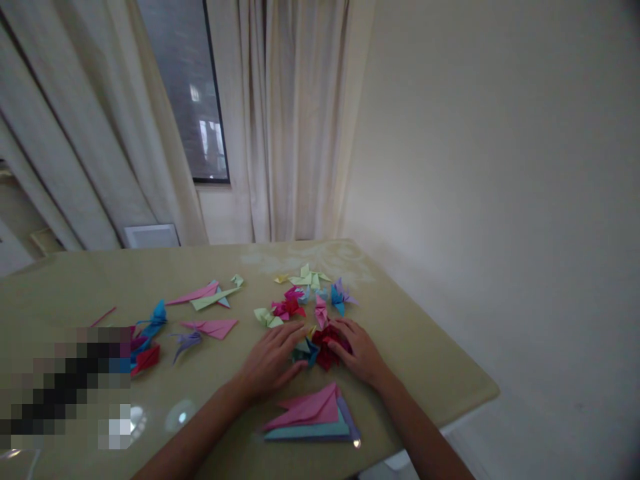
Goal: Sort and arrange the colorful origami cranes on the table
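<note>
On the paper stack [310, 408], a pink sheet is seen on top, with a teal sheet beneath it and a purple one showing at the right edge. Just behind the stack, a dark red folded paper [329, 352] is flanked by a teal folded piece [306, 351]. Farther behind the stack, a magenta flower [288, 307], a pale green piece [267, 318], a pink piece [321, 311] and a blue-and-lilac piece [341, 297] are spread. Left of the stack, a pink triangle [214, 327], a lilac figure [187, 341], a blue figure [155, 319] and a red piece [147, 359] are found. The table [425, 360] is coloured olive-beige, with a faint pale swirl pattern at its end farthest from the stack. Cream curtains [295, 133] are hung beyond.
</note>
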Motion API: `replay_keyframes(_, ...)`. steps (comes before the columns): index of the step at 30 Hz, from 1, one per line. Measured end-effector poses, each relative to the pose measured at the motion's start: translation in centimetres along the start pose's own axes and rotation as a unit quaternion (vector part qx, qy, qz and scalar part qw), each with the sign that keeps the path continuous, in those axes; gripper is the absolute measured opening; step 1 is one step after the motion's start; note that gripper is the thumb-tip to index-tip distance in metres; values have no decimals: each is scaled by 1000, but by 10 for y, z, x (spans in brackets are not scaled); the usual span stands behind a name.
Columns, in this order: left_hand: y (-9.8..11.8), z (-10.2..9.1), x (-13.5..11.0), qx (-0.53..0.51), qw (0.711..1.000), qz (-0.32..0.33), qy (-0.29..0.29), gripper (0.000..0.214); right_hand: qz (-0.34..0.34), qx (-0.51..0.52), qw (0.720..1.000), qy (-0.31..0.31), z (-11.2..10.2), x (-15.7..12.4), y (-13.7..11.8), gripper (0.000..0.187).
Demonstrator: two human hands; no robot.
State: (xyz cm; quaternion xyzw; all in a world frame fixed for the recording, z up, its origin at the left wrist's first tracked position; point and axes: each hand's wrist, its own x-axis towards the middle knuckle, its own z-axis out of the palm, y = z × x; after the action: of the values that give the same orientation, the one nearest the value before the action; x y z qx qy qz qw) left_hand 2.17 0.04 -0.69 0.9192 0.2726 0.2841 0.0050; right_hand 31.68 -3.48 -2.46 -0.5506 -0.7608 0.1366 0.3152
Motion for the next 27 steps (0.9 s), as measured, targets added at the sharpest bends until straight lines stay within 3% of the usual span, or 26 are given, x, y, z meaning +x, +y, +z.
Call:
replay_keyframes(3,-31,-22,-11,73,989,-113,53,40,-9,5,1000,-17,-2,-1,-2,54)
replay_keyframes(5,-55,-34,-26,148,960,-231,58,42,-12,4,999,-34,-4,-2,-6,59)
replay_keyframes(9,-86,-49,-64,253,886,-388,-26,52,-48,5,997,-68,-9,-2,-13,63)
replay_keyframes(13,-93,-57,-79,222,878,-401,-137,47,-82,-33,995,-40,-9,-3,-8,62)
replay_keyframes(18,-91,-64,-69,154,896,-385,-160,44,-152,-101,980,82,-9,6,-13,52)
replay_keyframes(21,-87,-67,-66,129,891,-409,-146,44,-242,-110,957,114,-11,29,-43,45)
replay_keyframes(27,-84,-67,-70,111,898,-411,-114,31,-393,-75,907,134,-13,100,-140,40)
